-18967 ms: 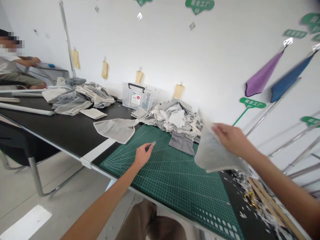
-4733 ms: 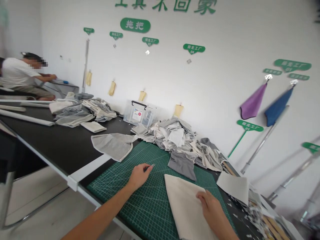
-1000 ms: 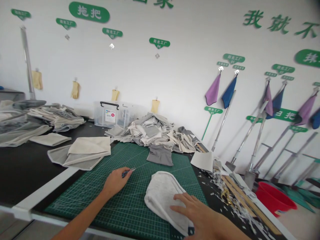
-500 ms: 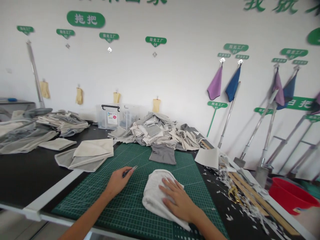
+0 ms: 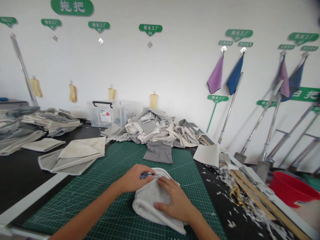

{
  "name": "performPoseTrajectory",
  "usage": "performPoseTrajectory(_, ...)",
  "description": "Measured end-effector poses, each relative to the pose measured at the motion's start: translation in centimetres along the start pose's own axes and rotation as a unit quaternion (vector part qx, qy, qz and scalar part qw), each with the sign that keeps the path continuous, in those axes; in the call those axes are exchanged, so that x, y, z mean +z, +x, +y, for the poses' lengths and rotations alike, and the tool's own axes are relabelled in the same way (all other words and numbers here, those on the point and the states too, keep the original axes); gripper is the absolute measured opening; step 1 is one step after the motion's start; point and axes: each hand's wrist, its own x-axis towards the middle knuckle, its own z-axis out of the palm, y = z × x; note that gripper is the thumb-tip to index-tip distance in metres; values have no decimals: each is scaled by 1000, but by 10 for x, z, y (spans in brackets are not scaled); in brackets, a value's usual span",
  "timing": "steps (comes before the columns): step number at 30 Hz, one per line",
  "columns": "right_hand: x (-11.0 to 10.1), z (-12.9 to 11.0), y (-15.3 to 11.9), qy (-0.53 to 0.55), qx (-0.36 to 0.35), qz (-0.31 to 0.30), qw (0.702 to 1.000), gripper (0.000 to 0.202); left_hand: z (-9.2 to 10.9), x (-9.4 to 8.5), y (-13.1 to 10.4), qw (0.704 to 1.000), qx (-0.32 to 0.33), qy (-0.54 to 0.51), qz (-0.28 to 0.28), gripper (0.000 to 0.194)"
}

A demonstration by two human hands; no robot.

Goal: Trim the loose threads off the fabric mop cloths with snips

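A light grey cloth piece [image 5: 148, 200] with a rounded far edge lies on the green cutting mat [image 5: 100, 200]. My right hand [image 5: 173, 200] presses flat on it, fingers spread. My left hand [image 5: 135, 178] grips a small blue-handled cutter [image 5: 146, 174] whose tip meets the cloth's far edge. A dark grey cloth piece [image 5: 158, 152] rests further back on the mat.
A heap of grey and cream cloth pieces [image 5: 155, 128] fills the back of the black table [image 5: 20, 173], with a clear plastic box [image 5: 105, 113] behind it. Folded cloths [image 5: 75, 155] lie left. Scraps and wooden strips [image 5: 252, 200] line the right edge. A red basin [image 5: 290, 191] sits on the floor.
My left hand has moved right with the cutter, from the bare mat to the cloth's far edge. My right hand stays pressed on the cloth. The view has tilted down slightly.
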Motion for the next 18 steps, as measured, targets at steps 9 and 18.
performPoseTrajectory(9,-3,-3,0,12,-5,19,1000,72,-27,19,-8,998,-35,-54,-13,24)
performPoseTrajectory(18,-13,9,3,79,-18,175,981,24,-25,14,-16,999,-27,-39,-25,24)
